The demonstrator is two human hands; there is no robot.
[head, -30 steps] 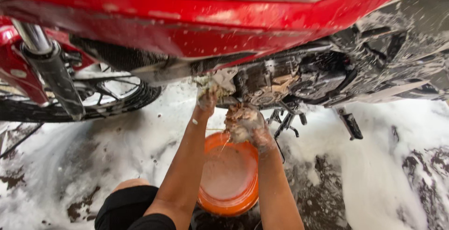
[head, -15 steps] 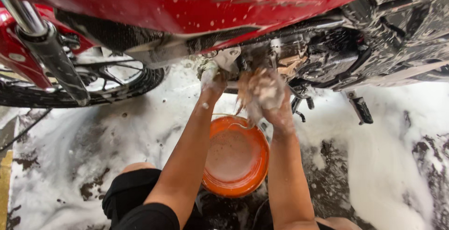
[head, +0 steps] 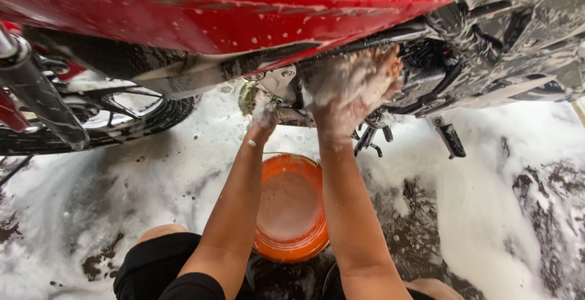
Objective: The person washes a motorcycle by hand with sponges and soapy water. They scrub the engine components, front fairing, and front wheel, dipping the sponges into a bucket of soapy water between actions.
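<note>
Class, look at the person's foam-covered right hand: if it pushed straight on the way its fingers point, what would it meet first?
Probably the motorcycle's dark engine parts; the right hand already seems against them, though foam hides the depth.

Wet dark ground (head: 420, 233), mostly under white soap foam (head: 487, 172). Orange bucket (head: 291, 214) stands on it, cloudy water inside. Motorcycle front tyre (head: 91, 132) rests on the ground at left. Bare dark patches show between foam at right and lower left.

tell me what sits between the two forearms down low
In the head view an orange bucket of sudsy water stands on the foamy ground between the left forearm and right forearm.
</note>
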